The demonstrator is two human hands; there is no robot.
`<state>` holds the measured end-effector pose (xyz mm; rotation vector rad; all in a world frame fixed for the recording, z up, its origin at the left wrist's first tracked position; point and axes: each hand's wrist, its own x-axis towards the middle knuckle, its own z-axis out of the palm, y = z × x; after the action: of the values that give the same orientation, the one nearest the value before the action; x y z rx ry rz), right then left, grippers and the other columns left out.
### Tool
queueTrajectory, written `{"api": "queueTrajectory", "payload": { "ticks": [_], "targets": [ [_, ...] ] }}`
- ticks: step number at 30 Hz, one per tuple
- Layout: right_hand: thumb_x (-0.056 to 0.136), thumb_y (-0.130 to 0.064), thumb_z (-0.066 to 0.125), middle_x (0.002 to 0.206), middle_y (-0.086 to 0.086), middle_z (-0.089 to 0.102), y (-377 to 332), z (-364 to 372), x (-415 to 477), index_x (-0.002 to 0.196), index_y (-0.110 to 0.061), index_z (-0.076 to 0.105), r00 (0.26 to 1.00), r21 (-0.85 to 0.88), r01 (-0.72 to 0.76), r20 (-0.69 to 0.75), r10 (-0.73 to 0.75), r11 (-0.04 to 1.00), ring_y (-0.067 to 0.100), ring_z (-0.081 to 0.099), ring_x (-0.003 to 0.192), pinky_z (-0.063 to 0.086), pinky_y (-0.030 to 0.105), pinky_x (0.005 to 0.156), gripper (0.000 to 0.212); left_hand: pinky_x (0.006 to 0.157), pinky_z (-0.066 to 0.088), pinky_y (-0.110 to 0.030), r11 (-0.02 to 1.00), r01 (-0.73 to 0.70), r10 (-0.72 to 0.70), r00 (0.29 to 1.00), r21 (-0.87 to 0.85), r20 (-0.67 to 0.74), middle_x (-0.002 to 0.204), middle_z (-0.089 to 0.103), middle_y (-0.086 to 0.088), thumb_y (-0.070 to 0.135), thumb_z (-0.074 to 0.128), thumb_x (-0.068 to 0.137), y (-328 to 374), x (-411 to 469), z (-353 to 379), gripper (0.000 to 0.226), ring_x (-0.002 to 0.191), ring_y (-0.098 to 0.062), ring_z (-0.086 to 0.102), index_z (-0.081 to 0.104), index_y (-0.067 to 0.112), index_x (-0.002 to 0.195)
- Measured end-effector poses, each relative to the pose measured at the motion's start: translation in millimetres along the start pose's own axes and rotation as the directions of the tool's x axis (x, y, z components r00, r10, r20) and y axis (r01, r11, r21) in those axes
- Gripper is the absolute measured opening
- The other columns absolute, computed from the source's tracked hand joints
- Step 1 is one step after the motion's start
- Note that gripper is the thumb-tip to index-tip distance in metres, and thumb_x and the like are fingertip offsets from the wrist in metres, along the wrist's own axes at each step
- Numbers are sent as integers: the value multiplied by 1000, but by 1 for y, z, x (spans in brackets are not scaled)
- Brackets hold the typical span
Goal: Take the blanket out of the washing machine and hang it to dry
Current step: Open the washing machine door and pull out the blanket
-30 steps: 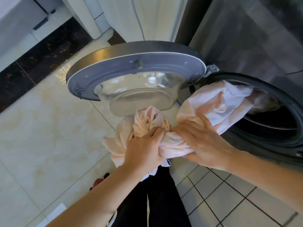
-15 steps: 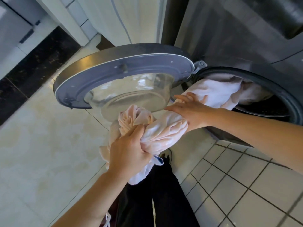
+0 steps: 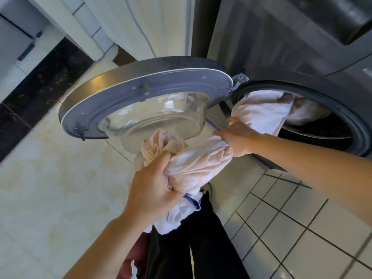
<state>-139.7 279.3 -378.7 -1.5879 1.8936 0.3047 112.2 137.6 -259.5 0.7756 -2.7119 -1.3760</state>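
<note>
Gripping the blanket (image 3: 198, 165) with both hands, a person stands at the open washer (image 3: 261, 57). Nearest, the left hand (image 3: 153, 190) has its fingers curled round a bunched, twisted end, from which a white hem hangs against dark trousers (image 3: 201, 238). Farther on, the right hand (image 3: 239, 137) has its fingers clasped round the roll just outside the drum (image 3: 322, 129). The rest of the cloth trails back over the rim and lies inside. The fabric looks soft and limp and is probably damp, so it is likely heavier than it appears and apt to drag; gathering it bunched, hand over hand, should suit it. The door (image 3: 141, 97) stands swung out to the left, its glass bowl just above the bunch, which narrows the room there. The floor (image 3: 50, 178) stretches leftward beyond the door's edge and offers space to draw the cloth out.
</note>
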Motion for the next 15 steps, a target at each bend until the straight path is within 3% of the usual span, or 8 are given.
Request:
{"api": "queueTrajectory", "payload": {
  "ticks": [2, 4, 7, 9, 11, 13, 15],
  "targets": [
    [81, -49, 48, 59, -11, 47, -6, 0, -2, 89, -29, 38, 999, -47, -37, 15, 38, 998, 22, 51, 68, 40, 38, 87, 24, 50, 31, -9, 999, 12, -14, 999, 31, 37, 79, 59, 26, 30, 63, 65, -3, 6, -4, 56, 62, 2, 56, 40, 48, 113],
    [87, -46, 46, 63, -9, 47, -13, -3, -4, 82, -28, 37, 997, -57, -43, 68, 47, 997, 24, 54, 70, 46, 37, 78, 21, 47, 31, -9, 993, -63, 52, 993, 100, 106, 89, 62, 21, 23, 63, 67, -6, 11, -6, 84, 51, 0, 53, 29, 50, 139],
    [86, -40, 39, 63, -5, 44, -22, -6, -7, 67, -24, 32, 981, -160, 25, 192, 6, 987, 24, 50, 67, 51, 40, 76, 25, 46, 47, -24, 929, -245, 147, 932, 278, 332, 121, 59, 13, 15, 63, 70, -4, 16, -2, 104, 50, -4, 53, 6, 58, 145],
    [83, -44, 36, 64, -5, 39, -27, -6, -6, 80, -20, 40, 977, -215, 57, 211, -11, 975, 26, 51, 72, 50, 38, 78, 25, 51, 51, -31, 873, -344, 163, 873, 346, 460, 122, 54, 14, 17, 58, 69, -1, 17, 6, 102, 59, -12, 60, 4, 65, 140],
    [82, -49, 37, 64, -6, 36, -27, -8, -6, 104, -22, 46, 984, -230, 48, 180, -6, 972, 25, 51, 72, 47, 36, 75, 36, 50, 44, -26, 811, -412, 158, 838, 415, 522, 117, 53, 15, 21, 52, 68, 2, 19, 12, 91, 61, -14, 61, 14, 65, 137],
    [83, -43, 46, 64, -7, 36, -24, -12, -10, 107, -20, 45, 993, -211, 25, 121, 1, 977, 24, 48, 68, 42, 35, 69, 33, 47, 28, -22, 780, -403, 91, 830, 478, 551, 117, 53, 14, 25, 50, 69, -1, 23, 16, 77, 66, -16, 62, 24, 62, 132],
    [81, -36, 52, 66, -7, 41, -16, -16, -17, 107, -22, 43, 997, -203, -15, 74, 30, 979, 24, 51, 69, 35, 34, 65, 31, 46, 22, -24, 758, -352, -13, 835, 550, 551, 118, 51, 11, 25, 49, 73, -11, 26, 18, 69, 73, -20, 63, 31, 57, 131]
  ]
}}
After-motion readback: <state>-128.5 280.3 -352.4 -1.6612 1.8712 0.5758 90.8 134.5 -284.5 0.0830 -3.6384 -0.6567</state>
